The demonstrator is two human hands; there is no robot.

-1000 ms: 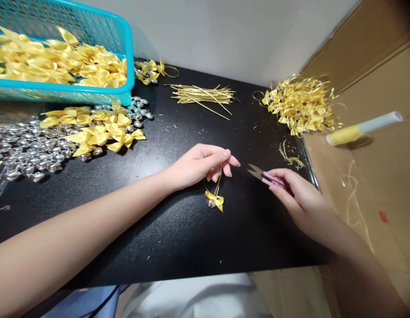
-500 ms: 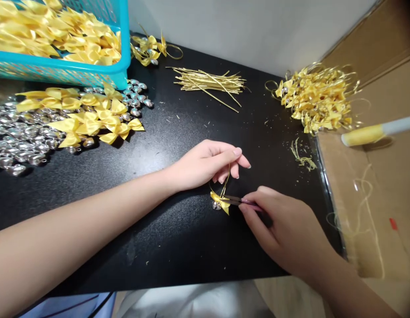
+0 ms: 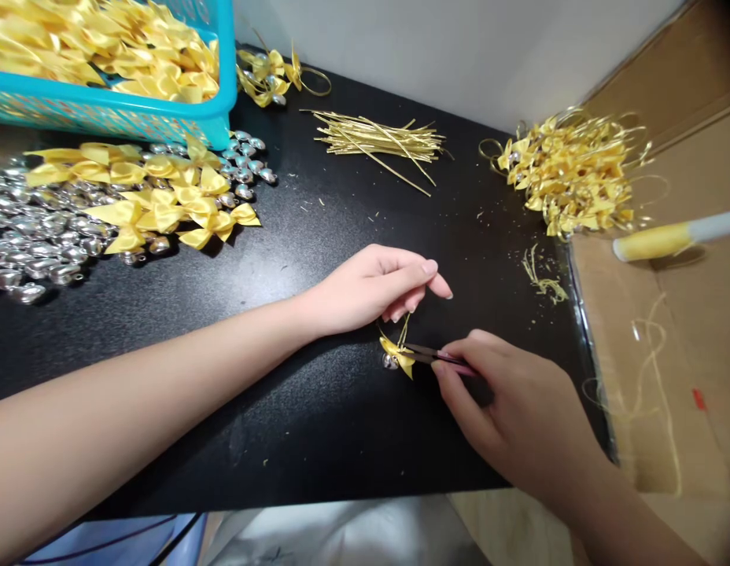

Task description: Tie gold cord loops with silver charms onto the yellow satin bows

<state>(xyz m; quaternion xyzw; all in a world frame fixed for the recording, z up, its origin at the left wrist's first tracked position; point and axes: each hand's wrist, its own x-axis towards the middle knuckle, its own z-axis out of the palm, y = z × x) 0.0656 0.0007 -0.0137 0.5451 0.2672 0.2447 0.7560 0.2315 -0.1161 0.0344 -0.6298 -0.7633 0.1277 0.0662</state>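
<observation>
– At near centre, holding what?
– Bow charm (image 3: 393, 351), loop seemingly pinched in left hand (image 3: 380, 284); snips (image 3: 422, 354) gripped in right hand (image 3: 512, 397).
– Progress?
– Looped already, apparently, like pile (image 3: 577, 174) far right; unlike loose bows (image 3: 158, 211) left.

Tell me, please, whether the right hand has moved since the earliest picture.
Yes: judged against the gold offcuts, the right hand has moved left and downward in view, bringing the snips to the yellow bow.

Dark-bladed pink snips (image 3: 425, 354) meet a yellow bow (image 3: 407, 365), silver bead (image 3: 389, 361) beside it, gold cord (image 3: 403, 332) rising above
</observation>
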